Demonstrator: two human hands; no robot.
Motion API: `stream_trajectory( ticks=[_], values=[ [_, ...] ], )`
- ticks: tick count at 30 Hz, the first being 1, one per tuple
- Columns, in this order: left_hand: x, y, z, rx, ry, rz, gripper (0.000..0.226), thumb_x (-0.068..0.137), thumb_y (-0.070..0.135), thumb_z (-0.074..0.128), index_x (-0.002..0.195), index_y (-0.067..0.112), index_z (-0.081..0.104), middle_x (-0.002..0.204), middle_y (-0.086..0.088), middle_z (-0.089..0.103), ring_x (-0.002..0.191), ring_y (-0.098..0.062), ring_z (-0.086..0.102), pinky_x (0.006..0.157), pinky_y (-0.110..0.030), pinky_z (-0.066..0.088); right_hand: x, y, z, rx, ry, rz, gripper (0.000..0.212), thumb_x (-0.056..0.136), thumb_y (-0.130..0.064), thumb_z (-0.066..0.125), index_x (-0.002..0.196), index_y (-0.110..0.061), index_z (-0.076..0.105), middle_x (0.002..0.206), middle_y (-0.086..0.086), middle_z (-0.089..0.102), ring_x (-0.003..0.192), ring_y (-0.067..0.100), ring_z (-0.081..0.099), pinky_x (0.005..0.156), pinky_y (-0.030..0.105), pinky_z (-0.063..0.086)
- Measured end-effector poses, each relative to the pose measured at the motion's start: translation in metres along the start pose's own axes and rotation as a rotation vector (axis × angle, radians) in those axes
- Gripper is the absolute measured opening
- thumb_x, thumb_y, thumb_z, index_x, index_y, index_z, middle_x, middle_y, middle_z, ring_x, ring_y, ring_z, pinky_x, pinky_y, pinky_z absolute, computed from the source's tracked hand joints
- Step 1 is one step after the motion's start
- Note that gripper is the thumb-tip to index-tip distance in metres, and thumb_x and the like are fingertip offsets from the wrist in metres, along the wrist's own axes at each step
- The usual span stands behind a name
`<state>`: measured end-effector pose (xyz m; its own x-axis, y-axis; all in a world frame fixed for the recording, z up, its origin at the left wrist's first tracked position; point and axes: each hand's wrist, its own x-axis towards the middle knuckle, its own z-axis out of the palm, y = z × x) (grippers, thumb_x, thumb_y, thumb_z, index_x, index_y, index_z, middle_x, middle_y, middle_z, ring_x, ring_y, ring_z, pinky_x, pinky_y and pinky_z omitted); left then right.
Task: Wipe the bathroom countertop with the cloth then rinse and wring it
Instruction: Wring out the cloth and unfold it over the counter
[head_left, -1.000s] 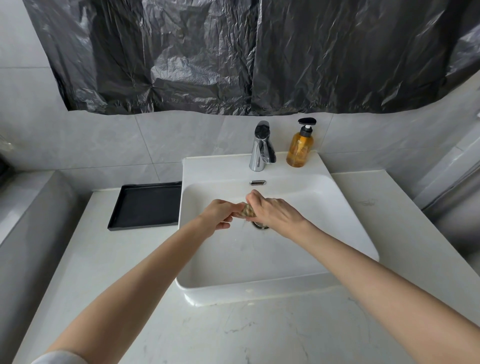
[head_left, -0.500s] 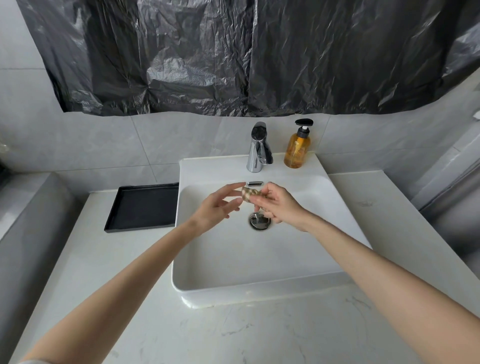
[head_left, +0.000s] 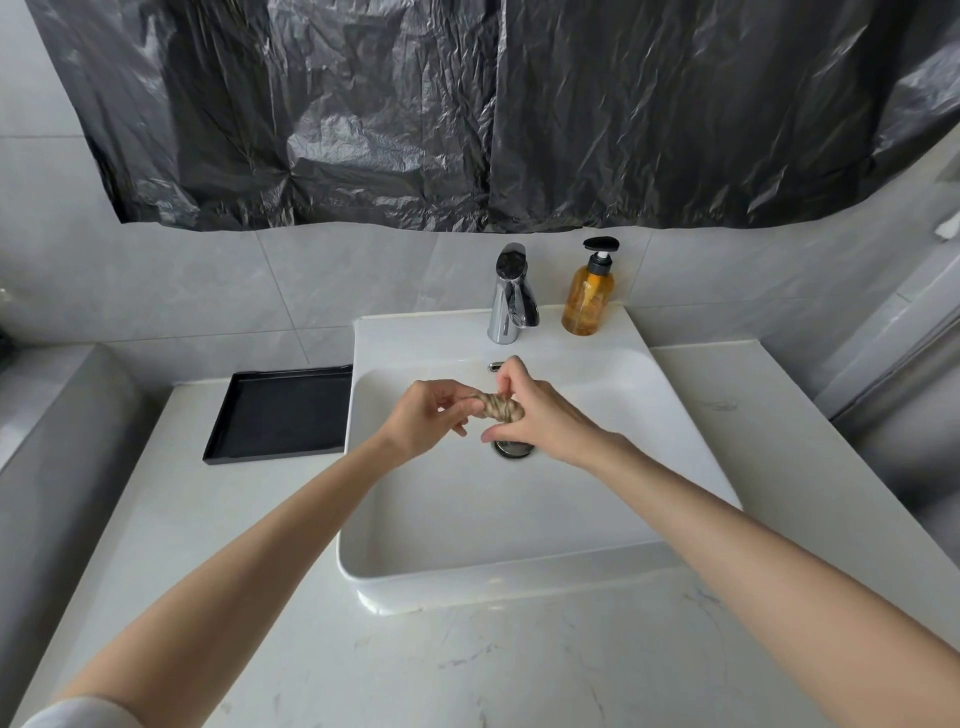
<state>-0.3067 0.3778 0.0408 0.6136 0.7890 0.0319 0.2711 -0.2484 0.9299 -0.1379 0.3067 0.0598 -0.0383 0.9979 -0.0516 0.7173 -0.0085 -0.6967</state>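
A small beige cloth (head_left: 500, 406), twisted tight into a short rope, is held over the white sink basin (head_left: 670, 415), just above the drain (head_left: 513, 448). My left hand (head_left: 423, 415) pinches its left end with the fingertips. My right hand (head_left: 540, 415) grips its right end, thumb and fingers curled around it. The chrome tap (head_left: 510, 296) stands behind the basin with no water running. The white marble countertop (head_left: 467, 665) spreads around the sink.
An amber soap pump bottle (head_left: 588, 293) stands right of the tap on the sink ledge. A black tray (head_left: 283, 413) lies on the counter left of the basin. Black plastic sheeting (head_left: 467, 104) covers the wall above.
Both hands rose from near the drain towards the tap side, parted briefly, and now hold the twisted cloth between them, with more of it showing.
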Motion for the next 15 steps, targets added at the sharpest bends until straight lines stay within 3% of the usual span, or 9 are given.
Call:
stream_trajectory(
  ticks=[4, 7, 12, 15],
  values=[
    [0.000, -0.005, 0.004, -0.066, 0.001, -0.109, 0.017, 0.091, 0.005, 0.059, 0.102, -0.005, 0.066, 0.074, 0.000, 0.065, 0.056, 0.002, 0.059, 0.061, -0.014, 0.053, -0.001, 0.004, 0.011, -0.490, 0.074, -0.088, 0.033, 0.092, -0.013, 0.058, 0.099, -0.014, 0.026, 0.087, 0.002, 0.041, 0.063, 0.035, 0.045, 0.056, 0.040, 0.038],
    [-0.001, -0.006, 0.007, -0.122, 0.011, -0.165, 0.021, 0.090, 0.005, 0.060, 0.106, -0.007, 0.065, 0.077, -0.002, 0.064, 0.064, -0.004, 0.061, 0.064, -0.015, 0.055, 0.000, 0.011, 0.018, -0.679, 0.138, -0.148, 0.035, 0.091, -0.001, 0.053, 0.098, -0.014, 0.022, 0.094, 0.006, 0.034, 0.056, 0.034, 0.042, 0.051, 0.040, 0.041],
    [-0.005, 0.002, 0.002, -0.040, -0.001, -0.061, 0.023, 0.087, -0.004, 0.060, 0.107, 0.006, 0.064, 0.094, 0.001, 0.065, 0.071, 0.003, 0.062, 0.072, -0.018, 0.056, 0.000, 0.014, 0.008, -0.235, 0.125, -0.079, 0.041, 0.082, -0.019, 0.073, 0.099, -0.012, 0.037, 0.099, 0.005, 0.046, 0.075, 0.026, 0.051, 0.066, 0.036, 0.042],
    [-0.003, 0.016, 0.002, -0.082, 0.011, -0.107, 0.026, 0.088, 0.001, 0.060, 0.108, 0.017, 0.063, 0.098, 0.001, 0.064, 0.079, -0.005, 0.062, 0.080, -0.017, 0.052, 0.000, 0.011, -0.001, -0.061, 0.254, -0.055, 0.045, 0.066, -0.027, 0.086, 0.088, -0.016, 0.049, 0.095, -0.001, 0.051, 0.073, 0.011, 0.050, 0.062, 0.019, 0.038]
  ],
)
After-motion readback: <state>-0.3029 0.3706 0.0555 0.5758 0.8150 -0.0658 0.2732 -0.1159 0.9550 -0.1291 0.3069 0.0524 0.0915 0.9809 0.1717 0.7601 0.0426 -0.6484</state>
